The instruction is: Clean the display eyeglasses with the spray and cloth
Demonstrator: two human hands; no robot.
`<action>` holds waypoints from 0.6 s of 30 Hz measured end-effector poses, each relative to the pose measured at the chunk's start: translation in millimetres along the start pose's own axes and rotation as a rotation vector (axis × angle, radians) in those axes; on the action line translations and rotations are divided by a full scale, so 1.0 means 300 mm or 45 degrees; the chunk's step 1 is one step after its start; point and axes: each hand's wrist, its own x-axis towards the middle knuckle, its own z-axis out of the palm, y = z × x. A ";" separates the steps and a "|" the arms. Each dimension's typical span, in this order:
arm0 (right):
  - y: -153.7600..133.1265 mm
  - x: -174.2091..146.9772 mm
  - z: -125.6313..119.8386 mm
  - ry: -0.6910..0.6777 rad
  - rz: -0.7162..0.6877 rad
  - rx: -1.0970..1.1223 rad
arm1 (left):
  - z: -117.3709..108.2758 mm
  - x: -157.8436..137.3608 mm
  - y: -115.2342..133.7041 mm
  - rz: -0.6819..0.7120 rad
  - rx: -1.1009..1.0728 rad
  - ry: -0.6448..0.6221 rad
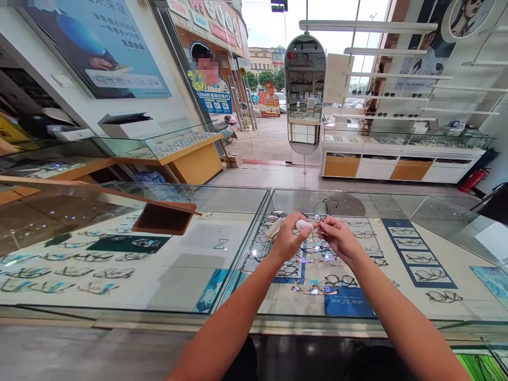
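Over the glass counter, my left hand [291, 235] is closed around a small white, rounded thing [304, 225], perhaps part of a cloth. A beige, cloth-like piece [274, 229] sticks out behind its knuckles. Close beside it, my right hand [336, 236] has its thumb and fingers pinched together. A pair of thin-rimmed eyeglasses [320, 210] rises just above the fingertips, seemingly held between both hands; the exact grip is hidden. Below the hands, several eyeglasses lie in the display case, among them a dark-rimmed pair [340, 280] and a brownish pair [314, 287].
A brown-framed mirror or tray [164, 218] stands on the counter at left. More eyeglasses [114, 273] lie in the left case and on a blue display strip [418, 254] at right. Across the floor are an oval standing mirror [305, 95] and a white cabinet [377, 166].
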 end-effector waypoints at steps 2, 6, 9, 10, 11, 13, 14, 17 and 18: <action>-0.001 0.004 -0.005 0.014 0.001 0.080 | 0.007 -0.004 0.005 0.019 0.033 -0.065; 0.001 0.005 -0.006 0.005 0.020 0.158 | 0.014 -0.009 0.015 0.157 0.080 -0.137; 0.001 0.005 -0.009 -0.007 0.035 0.183 | -0.007 -0.001 0.004 0.135 0.032 -0.031; 0.000 0.005 -0.011 -0.009 0.035 0.190 | -0.022 0.006 -0.008 0.094 -0.015 0.029; -0.001 0.007 -0.015 -0.012 0.033 0.197 | -0.039 0.017 -0.025 0.051 -0.071 0.103; -0.004 0.010 -0.025 -0.023 0.028 0.209 | -0.083 0.048 -0.075 -0.023 -0.181 0.292; -0.007 0.012 -0.030 -0.030 0.026 0.213 | -0.109 0.066 -0.107 -0.057 -0.216 0.405; -0.012 0.019 -0.042 -0.042 0.021 0.206 | -0.193 0.123 -0.220 -0.235 -0.094 0.727; -0.013 0.021 -0.046 -0.041 0.020 0.197 | -0.222 0.138 -0.258 -0.329 0.025 0.792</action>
